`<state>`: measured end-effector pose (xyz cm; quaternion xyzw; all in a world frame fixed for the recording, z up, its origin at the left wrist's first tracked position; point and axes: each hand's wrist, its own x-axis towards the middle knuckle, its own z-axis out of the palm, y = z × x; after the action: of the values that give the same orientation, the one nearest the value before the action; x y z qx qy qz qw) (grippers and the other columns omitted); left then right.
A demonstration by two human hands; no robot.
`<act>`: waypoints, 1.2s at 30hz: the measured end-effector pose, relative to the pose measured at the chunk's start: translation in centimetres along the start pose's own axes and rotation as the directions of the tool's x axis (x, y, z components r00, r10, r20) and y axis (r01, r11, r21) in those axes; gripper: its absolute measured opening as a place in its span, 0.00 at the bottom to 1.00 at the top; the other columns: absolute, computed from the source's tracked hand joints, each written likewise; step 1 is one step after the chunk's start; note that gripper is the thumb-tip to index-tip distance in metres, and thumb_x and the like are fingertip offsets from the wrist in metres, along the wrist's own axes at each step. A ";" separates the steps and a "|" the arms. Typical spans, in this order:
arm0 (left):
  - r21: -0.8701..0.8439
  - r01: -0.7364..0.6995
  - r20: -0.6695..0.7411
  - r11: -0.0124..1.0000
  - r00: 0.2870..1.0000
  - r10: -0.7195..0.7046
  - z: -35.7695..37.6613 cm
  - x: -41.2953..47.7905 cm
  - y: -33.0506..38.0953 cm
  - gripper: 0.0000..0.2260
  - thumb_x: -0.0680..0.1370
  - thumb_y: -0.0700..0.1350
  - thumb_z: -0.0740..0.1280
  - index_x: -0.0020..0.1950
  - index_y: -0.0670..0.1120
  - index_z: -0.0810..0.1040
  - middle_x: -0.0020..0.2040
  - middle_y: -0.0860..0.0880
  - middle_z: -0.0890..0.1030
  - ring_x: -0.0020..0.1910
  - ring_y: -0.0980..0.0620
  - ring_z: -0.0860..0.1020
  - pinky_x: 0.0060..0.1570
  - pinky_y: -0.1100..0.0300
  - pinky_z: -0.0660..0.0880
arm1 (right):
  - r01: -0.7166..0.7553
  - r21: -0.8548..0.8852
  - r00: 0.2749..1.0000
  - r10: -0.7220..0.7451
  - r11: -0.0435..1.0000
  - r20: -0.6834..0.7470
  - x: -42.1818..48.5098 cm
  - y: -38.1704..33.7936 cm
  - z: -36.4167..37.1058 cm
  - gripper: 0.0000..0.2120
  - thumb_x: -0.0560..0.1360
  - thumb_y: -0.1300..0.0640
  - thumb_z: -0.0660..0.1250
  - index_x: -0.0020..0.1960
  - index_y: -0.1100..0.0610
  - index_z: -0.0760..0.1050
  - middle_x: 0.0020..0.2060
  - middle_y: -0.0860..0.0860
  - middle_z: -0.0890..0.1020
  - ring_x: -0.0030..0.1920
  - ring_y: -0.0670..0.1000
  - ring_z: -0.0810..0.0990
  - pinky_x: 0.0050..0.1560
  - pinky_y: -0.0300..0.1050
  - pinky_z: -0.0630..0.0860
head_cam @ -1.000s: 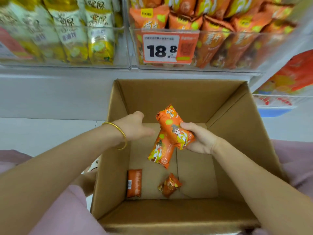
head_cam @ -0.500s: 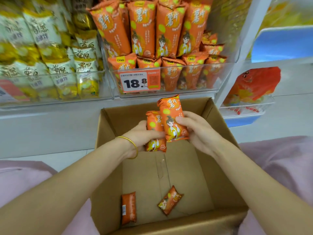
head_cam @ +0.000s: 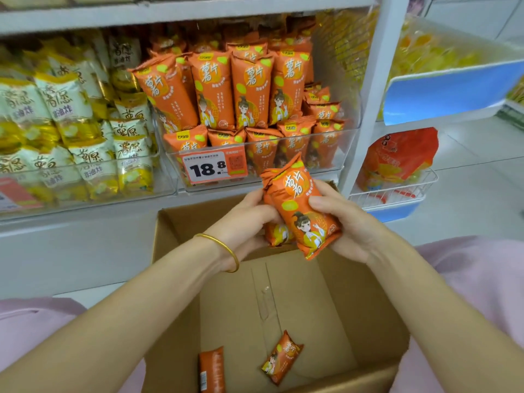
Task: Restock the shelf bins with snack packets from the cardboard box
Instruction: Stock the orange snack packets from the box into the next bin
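Above the open cardboard box (head_cam: 175, 231) both my hands hold orange snack packets. My right hand (head_cam: 346, 222) grips the front orange packet (head_cam: 300, 211), tilted with its top toward the shelf. My left hand (head_cam: 243, 222) grips a second orange packet (head_cam: 276, 232) behind it, mostly hidden. Two more orange packets (head_cam: 280, 357) lie on the box floor near me. Just beyond the hands is the clear shelf bin (head_cam: 350, 140) holding several matching orange packets, with an 18.8 price tag (head_cam: 214, 165) on its front.
A clear bin of yellow and white packets (head_cam: 85, 154) sits left of the orange bin. A white shelf post (head_cam: 368, 95) stands to the right, with a wire basket holding a red bag (head_cam: 397, 160) beyond it. My pink-clad knees flank the box.
Both hands have lifted the two orange packets up out of the box toward the orange bin. My view has tilted up, showing more of the shelf.
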<state>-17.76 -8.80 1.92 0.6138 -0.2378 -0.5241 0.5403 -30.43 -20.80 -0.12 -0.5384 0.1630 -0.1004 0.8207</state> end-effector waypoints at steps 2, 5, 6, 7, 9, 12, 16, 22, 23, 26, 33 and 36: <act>0.046 -0.048 0.027 0.998 0.999 0.047 1.2 0.3 1.9 0.25 0.66 0.39 0.65 0.64 0.45 0.73 0.58 0.42 0.79 0.55 0.45 0.79 0.54 0.49 0.78 | 0.049 -0.004 0.999 -0.049 0.999 -0.019 -0.1 -1.8 -0.7 0.45 0.50 0.43 0.82 0.64 0.52 0.73 0.59 0.58 0.80 0.55 0.57 0.80 0.56 0.56 0.77; 0.441 -0.232 0.003 0.867 0.966 0.257 2.8 1.5 5.1 0.25 0.68 0.45 0.69 0.65 0.44 0.72 0.59 0.46 0.78 0.56 0.49 0.78 0.57 0.53 0.76 | 0.187 -0.036 0.979 -0.190 0.982 -0.078 -0.4 -5.0 -2.4 0.45 0.50 0.44 0.82 0.64 0.55 0.73 0.57 0.58 0.80 0.53 0.56 0.81 0.51 0.53 0.79; 0.646 -0.293 -0.014 0.705 0.919 0.395 3.0 2.3 6.1 0.24 0.71 0.45 0.69 0.67 0.44 0.71 0.61 0.47 0.75 0.58 0.51 0.75 0.60 0.57 0.72 | 0.246 -0.059 0.962 -0.251 0.968 -0.106 -0.3 -6.2 -3.0 0.44 0.51 0.47 0.82 0.64 0.56 0.73 0.56 0.58 0.80 0.52 0.56 0.81 0.51 0.52 0.79; 0.822 -0.307 -0.012 0.480 0.832 0.554 3.1 2.9 7.2 0.23 0.74 0.44 0.67 0.68 0.44 0.70 0.62 0.47 0.72 0.60 0.50 0.71 0.63 0.59 0.67 | 0.303 -0.068 0.940 -0.310 0.951 -0.141 0.0 -7.4 -3.6 0.40 0.53 0.50 0.80 0.63 0.57 0.73 0.56 0.58 0.80 0.52 0.56 0.81 0.51 0.51 0.79; 0.960 -0.269 0.096 0.079 0.583 0.807 2.8 4.0 9.5 0.22 0.75 0.43 0.64 0.68 0.41 0.70 0.64 0.42 0.70 0.65 0.44 0.67 0.65 0.58 0.60 | 0.408 -0.083 0.884 -0.416 0.909 -0.214 1.2 -9.9 -5.0 0.30 0.56 0.55 0.74 0.57 0.55 0.73 0.51 0.54 0.81 0.48 0.53 0.82 0.47 0.48 0.79; 0.971 -0.112 0.241 -0.213 0.457 0.856 1.8 6.8 12.3 0.24 0.73 0.44 0.64 0.69 0.39 0.69 0.69 0.38 0.68 0.70 0.37 0.64 0.70 0.45 0.58 | 0.474 -0.212 0.822 -0.516 0.855 -0.240 4.3 -13.2 -6.3 0.25 0.55 0.54 0.73 0.51 0.52 0.72 0.42 0.47 0.82 0.42 0.47 0.82 0.43 0.43 0.79; 0.961 0.067 0.171 -0.267 0.616 0.769 1.0 9.4 13.9 0.29 0.78 0.51 0.63 0.76 0.46 0.58 0.76 0.43 0.58 0.75 0.43 0.54 0.72 0.41 0.47 | 0.427 -0.394 0.840 -0.518 0.814 -0.161 8.7 -16.0 -6.9 0.24 0.54 0.52 0.74 0.48 0.52 0.72 0.43 0.48 0.79 0.42 0.46 0.79 0.43 0.40 0.77; 0.940 0.125 0.191 -0.317 0.578 0.794 -0.2 10.5 14.3 0.27 0.76 0.52 0.65 0.72 0.43 0.65 0.67 0.41 0.70 0.69 0.40 0.65 0.71 0.42 0.55 | 0.283 -0.578 0.923 -0.381 0.765 -0.053 13.0 -18.5 -8.2 0.21 0.58 0.54 0.74 0.49 0.52 0.73 0.51 0.55 0.76 0.48 0.51 0.78 0.46 0.46 0.77; 0.940 0.124 0.194 -0.318 0.572 0.797 -0.3 10.5 14.3 0.27 0.75 0.52 0.65 0.71 0.42 0.66 0.66 0.41 0.71 0.68 0.40 0.66 0.70 0.42 0.56 | 0.267 -0.598 0.934 -0.355 0.756 -0.032 13.5 -18.9 -8.3 0.21 0.60 0.57 0.74 0.51 0.55 0.72 0.50 0.55 0.76 0.48 0.51 0.78 0.47 0.47 0.77; 0.940 0.116 0.204 -0.321 0.562 0.801 -0.4 10.5 14.3 0.27 0.75 0.52 0.66 0.70 0.42 0.67 0.65 0.40 0.71 0.67 0.39 0.67 0.70 0.41 0.57 | 0.188 -0.641 0.970 -0.242 0.745 0.003 14.7 -19.8 -8.6 0.18 0.69 0.67 0.69 0.56 0.56 0.70 0.51 0.54 0.78 0.51 0.51 0.79 0.52 0.47 0.79; 0.928 0.112 0.235 -0.354 0.563 0.793 -0.5 10.8 14.1 0.28 0.75 0.52 0.67 0.71 0.43 0.66 0.68 0.40 0.70 0.68 0.39 0.66 0.69 0.41 0.58 | 0.108 -0.748 0.954 -0.279 0.655 -0.106 14.2 -19.7 -9.1 0.21 0.70 0.62 0.74 0.61 0.59 0.73 0.53 0.52 0.82 0.53 0.50 0.82 0.58 0.49 0.78; 0.930 0.114 0.228 -0.348 0.564 0.794 -0.5 10.8 14.1 0.28 0.75 0.52 0.67 0.72 0.43 0.65 0.68 0.40 0.69 0.69 0.39 0.65 0.70 0.41 0.57 | 0.146 -0.717 0.914 -0.370 0.682 -0.166 13.5 -19.2 -9.4 0.18 0.71 0.62 0.73 0.59 0.61 0.75 0.52 0.54 0.82 0.52 0.51 0.82 0.56 0.48 0.79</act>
<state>-9.81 -22.16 10.49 0.7730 -0.5542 0.3022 0.0626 -21.30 -41.07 11.84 -0.8009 0.2317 -0.2279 0.5029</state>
